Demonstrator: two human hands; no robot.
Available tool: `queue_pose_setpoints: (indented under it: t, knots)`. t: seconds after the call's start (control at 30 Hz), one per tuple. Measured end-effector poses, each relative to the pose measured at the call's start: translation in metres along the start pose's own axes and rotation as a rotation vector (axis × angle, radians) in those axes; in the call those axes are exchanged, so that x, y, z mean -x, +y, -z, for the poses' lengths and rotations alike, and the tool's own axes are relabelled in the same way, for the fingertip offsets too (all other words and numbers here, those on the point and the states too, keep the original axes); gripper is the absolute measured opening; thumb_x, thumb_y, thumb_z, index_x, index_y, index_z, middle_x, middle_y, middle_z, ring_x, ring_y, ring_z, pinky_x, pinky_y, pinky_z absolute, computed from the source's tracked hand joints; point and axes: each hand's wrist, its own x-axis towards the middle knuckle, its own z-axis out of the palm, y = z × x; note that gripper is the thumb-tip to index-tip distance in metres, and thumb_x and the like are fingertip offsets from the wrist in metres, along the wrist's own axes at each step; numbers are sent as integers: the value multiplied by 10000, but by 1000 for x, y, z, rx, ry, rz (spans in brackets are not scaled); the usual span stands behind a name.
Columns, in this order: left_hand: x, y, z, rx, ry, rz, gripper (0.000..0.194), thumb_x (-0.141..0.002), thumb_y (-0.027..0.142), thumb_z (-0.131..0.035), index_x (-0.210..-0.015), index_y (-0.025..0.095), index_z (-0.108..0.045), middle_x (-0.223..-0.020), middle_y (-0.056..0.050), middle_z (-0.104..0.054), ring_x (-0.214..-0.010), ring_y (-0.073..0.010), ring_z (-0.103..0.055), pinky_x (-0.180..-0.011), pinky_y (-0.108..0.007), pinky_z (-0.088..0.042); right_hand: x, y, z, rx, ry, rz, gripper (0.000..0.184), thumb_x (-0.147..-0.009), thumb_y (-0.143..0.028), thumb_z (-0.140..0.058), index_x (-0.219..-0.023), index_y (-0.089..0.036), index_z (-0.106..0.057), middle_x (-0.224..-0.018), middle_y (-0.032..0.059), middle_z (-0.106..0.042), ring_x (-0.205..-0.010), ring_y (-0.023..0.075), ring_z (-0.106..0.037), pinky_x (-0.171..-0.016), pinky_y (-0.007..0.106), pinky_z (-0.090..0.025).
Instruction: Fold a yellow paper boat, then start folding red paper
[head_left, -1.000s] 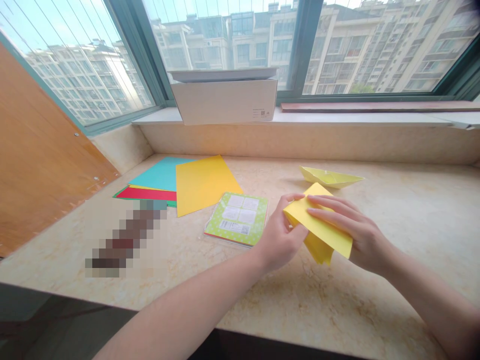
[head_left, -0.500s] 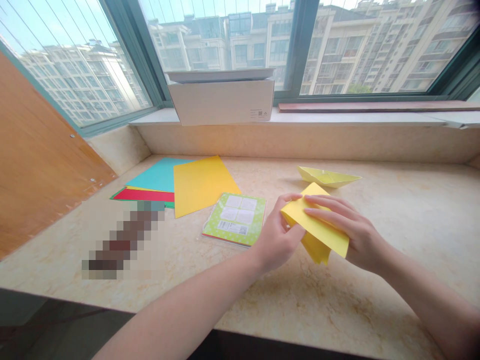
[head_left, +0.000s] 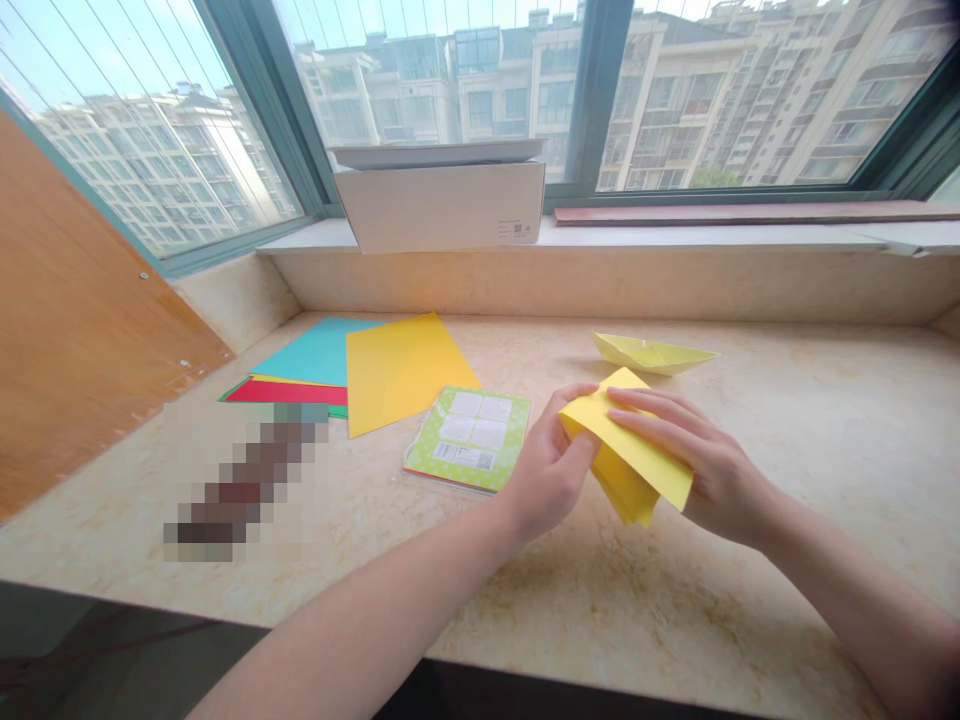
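A folded sheet of yellow paper (head_left: 637, 440) is held above the counter between both hands, its layers parting at the lower edge. My left hand (head_left: 551, 460) grips its left corner, thumb tucked in at the fold and fingers behind. On the right side, my right hand (head_left: 697, 455) holds the sheet with its fingers lying over the top face; the thumb is hidden beneath. Just beyond the hands a pale yellow paper boat (head_left: 652, 354) rests on the counter. Left of my left hand lies a green dotted pack of paper (head_left: 472, 438) with a printed label.
Loose coloured sheets, with an orange-yellow sheet (head_left: 405, 370) and a blue sheet (head_left: 311, 350) among them, overlap at the back left. A blurred patch (head_left: 240, 485) covers something at the left. On the window ledge stands a white box (head_left: 442, 205). The counter's front edge runs below my forearms.
My left thumb has shifted slightly up and left, further into the fold of the yellow paper. Both hands still hold the paper in nearly the same place.
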Motion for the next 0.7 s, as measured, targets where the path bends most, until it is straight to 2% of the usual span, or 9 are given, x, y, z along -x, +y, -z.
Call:
queue_pose_setpoints:
  t: [0.17,0.33,0.47,0.6,0.7]
  knots:
    - [-1,0,2,0,0,-10,352,-956,413,-634,-1252,244,-550,-1119,-66,-647,-1000,-203,-592,-884,-334,-480,1,0,1,14,-10,-6,728,-906,-19,-530,-1554,-327,-405,-1557,105,-476,-1406,321,-474,-1100,543,-452]
    - [-1,0,4,-46,56,19,292,-990,386,-558,-1254,262,-585,-1180,-61,-637,-1027,-206,-587,-916,-348,-471,2,5,4,36,35,-21,694,-925,-31,-530,-1536,-345,-435,-1547,89,-496,-1388,319,-498,-1101,553,-459]
    - [-2,0,5,-86,74,7,282,-981,371,-568,-1232,248,-606,-1186,-68,-640,-1062,-220,-584,-940,-357,-470,3,10,6,59,74,-26,653,-938,-45,-538,-1508,-359,-480,-1529,79,-523,-1375,320,-518,-1091,551,-470]
    - [-1,-6,8,-56,68,50,354,-970,338,-577,-1312,245,-573,-1235,-88,-634,-1090,-227,-594,-951,-362,-481,4,13,5,69,50,-13,632,-952,-76,-540,-1507,-374,-488,-1516,68,-549,-1354,319,-548,-1063,544,-506]
    - [1,-12,9,32,56,96,503,-950,318,-603,-1438,289,-483,-1341,-89,-598,-1172,-243,-587,-971,-375,-494,5,14,4,102,24,19,652,-957,-92,-547,-1532,-384,-453,-1496,64,-574,-1331,315,-572,-1051,550,-521]
